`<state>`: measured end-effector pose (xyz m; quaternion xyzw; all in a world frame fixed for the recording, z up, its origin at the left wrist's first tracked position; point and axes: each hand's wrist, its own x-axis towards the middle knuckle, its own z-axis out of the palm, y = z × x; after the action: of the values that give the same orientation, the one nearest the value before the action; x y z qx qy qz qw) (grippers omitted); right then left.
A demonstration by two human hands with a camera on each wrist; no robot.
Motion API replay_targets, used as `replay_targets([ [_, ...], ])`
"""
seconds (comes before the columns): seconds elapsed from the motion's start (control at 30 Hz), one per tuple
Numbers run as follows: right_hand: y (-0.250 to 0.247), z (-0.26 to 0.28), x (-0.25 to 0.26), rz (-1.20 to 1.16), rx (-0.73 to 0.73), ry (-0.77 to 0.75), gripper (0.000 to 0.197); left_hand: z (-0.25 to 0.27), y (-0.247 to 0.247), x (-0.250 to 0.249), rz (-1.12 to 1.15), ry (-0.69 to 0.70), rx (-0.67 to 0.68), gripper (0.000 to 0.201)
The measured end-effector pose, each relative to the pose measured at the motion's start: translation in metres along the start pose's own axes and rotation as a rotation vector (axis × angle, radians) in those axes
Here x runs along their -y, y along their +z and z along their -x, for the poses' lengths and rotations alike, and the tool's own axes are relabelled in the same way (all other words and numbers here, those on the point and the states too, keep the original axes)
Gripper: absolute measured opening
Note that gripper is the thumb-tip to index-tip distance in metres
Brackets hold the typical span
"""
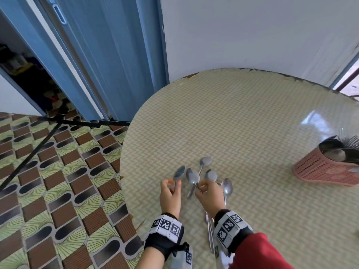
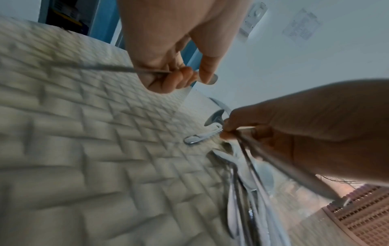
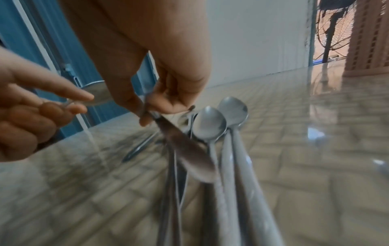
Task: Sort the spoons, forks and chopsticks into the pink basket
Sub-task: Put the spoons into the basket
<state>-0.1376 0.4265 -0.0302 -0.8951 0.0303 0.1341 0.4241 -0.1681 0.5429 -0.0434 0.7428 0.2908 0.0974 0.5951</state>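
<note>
Spoons (image 1: 208,174) are lying in a loose cluster near the front edge of the tabletop (image 1: 242,117) as we are picking them up: our left hand (image 1: 171,193) is pinching one spoon by its neck, our right hand (image 1: 210,195) is gripping another's handle. We are seeing the pink basket (image 1: 320,169) well apart at the right, already holding cutlery.

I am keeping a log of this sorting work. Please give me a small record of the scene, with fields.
left hand: pinches one spoon by its handle
right hand: pinches the handle of another spoon
loose spoons: lie on the table near the hands
pink basket: far right on the table, cutlery already inside
</note>
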Motion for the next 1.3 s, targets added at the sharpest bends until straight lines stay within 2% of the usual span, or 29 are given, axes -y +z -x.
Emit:
replay_targets([
  [0.03,-0.006,0.004,0.000,-0.095,-0.019,-0.021,0.011,0.002,0.003,-0.004,0.017,0.045,-0.008,0.018],
  [0.1,-0.021,0.009,-0.002,-0.224,-0.051,-0.053,0.023,0.007,0.012,-0.013,0.046,0.113,0.006,0.015],
  [0.27,-0.075,0.021,-0.004,-0.466,-0.133,-0.111,0.040,0.017,0.044,-0.042,0.105,0.102,0.091,0.012],
  [0.4,-0.123,0.029,-0.015,-0.446,-0.200,-0.222,0.049,0.033,0.074,-0.070,0.177,0.128,0.127,0.011],
  [0.5,-0.159,0.033,-0.025,-0.445,-0.264,-0.270,0.053,0.048,0.101,-0.096,0.199,0.206,0.179,0.010],
  [0.77,-0.265,0.032,-0.050,-0.508,-0.525,-0.332,0.044,0.090,0.170,-0.174,0.148,0.535,0.236,0.008],
  [0.87,-0.302,0.028,-0.061,-0.505,-0.583,-0.322,0.043,0.099,0.197,-0.194,0.119,0.634,0.225,0.012],
  [1.0,-0.346,0.024,-0.069,-0.533,-0.687,-0.383,0.041,0.109,0.225,-0.215,0.142,0.756,0.216,0.024],
  [1.13,-0.375,0.009,-0.080,-0.580,-0.773,-0.375,0.029,0.115,0.245,-0.229,0.191,0.817,0.185,0.020],
  [1.3,-0.374,-0.009,-0.096,-0.453,-0.764,-0.325,0.026,0.115,0.272,-0.226,0.148,0.843,0.194,0.023],
])
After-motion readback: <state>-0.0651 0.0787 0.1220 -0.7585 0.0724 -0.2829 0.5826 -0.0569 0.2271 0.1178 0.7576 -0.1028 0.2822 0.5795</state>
